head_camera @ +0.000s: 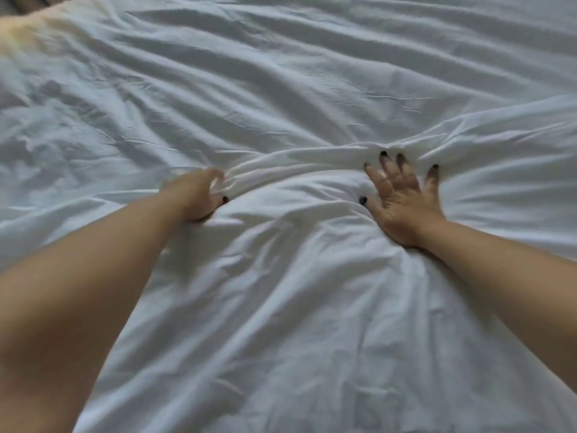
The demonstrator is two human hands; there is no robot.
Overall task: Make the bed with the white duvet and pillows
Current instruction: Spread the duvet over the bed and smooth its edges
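White duvet (312, 323) covers the whole bed and fills the view; heavily creased, with long folds running left–right across the far half. No pillows in view.

Left hand (195, 195): fingers curled into a bunched ridge of duvet fabric just left of centre, thumb tucked under. Grip clenched on the cloth. Hand is motion-blurred, so the exact finger placement is unclear.

Right hand (402, 198): fingers spread and straight, palm pressed flat on the duvet, right of centre. Grip released; it presses, holds nothing. A raised fold (296, 164) spans between the two hands.

Judged step: smoothing or spreading the duvet from the near edge of the bed, early to middle of the task, since the surface is far from flat.

Notes for doing it well:
- Use the flat right hand as an anchor while the left draws the bunched ridge outward, away from the centre, not toward the body.
- Sweep with open palms along the fold direction; pulling across folds only shifts them.
- Work from centre to the sides, then the far half.
- Risk: a one-sided tug may skew the duvet on the bed.
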